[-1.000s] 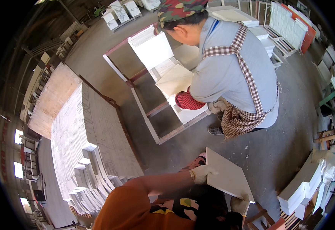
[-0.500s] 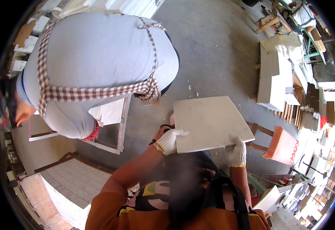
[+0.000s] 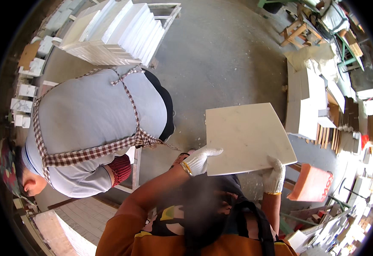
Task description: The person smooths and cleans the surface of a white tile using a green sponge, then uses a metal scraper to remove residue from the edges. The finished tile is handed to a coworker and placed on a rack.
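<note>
A square, pale stone-look tile [image 3: 248, 136] with faint grey veining is held out before me. My left hand [image 3: 198, 161], in a white knitted glove, grips its near left edge with the thumb on top. At the near right edge my right hand [image 3: 274, 176], gloved the same way, clasps the tile, thumb over the face. The fingers of both hands are hidden beneath it. To my left a co-worker in a grey shirt [image 3: 92, 111] and checked apron bends low, a dark red cuff [image 3: 120, 170] at the forearm.
Stacked white tiles [image 3: 122, 32] stand on a frame at the far left. Large white boxes [image 3: 300, 96] sit to the right, with an orange-pink padded seat [image 3: 308, 183] nearer me. A tile-covered stack [image 3: 84, 217] lies at lower left. Grey concrete floor [image 3: 208, 55] stretches ahead.
The tile and both my hands have shifted slightly right in the picture. The co-worker appears lower and further left, so more of the far tile stack shows. My grip stays the same.
</note>
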Available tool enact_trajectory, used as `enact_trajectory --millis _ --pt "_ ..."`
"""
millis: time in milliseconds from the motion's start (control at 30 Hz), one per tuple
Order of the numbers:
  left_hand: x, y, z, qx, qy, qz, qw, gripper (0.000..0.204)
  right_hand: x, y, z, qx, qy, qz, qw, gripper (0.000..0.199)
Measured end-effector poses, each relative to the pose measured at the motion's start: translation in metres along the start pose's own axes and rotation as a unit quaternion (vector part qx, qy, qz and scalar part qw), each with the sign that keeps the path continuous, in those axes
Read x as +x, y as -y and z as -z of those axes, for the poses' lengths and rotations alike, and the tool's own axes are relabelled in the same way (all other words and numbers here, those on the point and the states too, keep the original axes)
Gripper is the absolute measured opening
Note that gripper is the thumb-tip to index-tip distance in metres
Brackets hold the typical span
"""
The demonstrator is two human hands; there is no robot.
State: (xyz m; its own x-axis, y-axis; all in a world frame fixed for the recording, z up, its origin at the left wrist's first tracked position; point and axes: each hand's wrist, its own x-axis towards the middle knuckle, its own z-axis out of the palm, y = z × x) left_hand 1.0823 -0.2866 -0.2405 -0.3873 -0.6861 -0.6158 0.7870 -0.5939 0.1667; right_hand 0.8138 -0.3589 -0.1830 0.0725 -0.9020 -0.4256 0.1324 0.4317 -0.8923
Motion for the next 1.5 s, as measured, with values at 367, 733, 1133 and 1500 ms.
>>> enact_trajectory --millis 367,733,1133,1500 --pt "0.057 -0.022 -0.041 -0.014 -0.031 -0.192 0.981 0.052 0.157 0.043 -0.004 0.061 0.135 -0.079 0.986 0.054" --pt "0.157 -0.082 0.049 -0.366 0.14 -0.275 0.878 0.05 0.275 0.084 -0.154 -0.328 0.342 0.122 0.872 0.031" --pt "0.09 -0.231 0.032 -0.377 -0.141 -0.428 0.809 0.041 0.415 0.057 -0.37 -0.25 0.474 -0.085 0.84 0.037" --pt "0.118 -0.341 0.042 -0.544 -0.149 -0.598 0.57 0.038 0.497 0.034 -0.606 -0.249 0.621 -0.318 0.672 0.051"
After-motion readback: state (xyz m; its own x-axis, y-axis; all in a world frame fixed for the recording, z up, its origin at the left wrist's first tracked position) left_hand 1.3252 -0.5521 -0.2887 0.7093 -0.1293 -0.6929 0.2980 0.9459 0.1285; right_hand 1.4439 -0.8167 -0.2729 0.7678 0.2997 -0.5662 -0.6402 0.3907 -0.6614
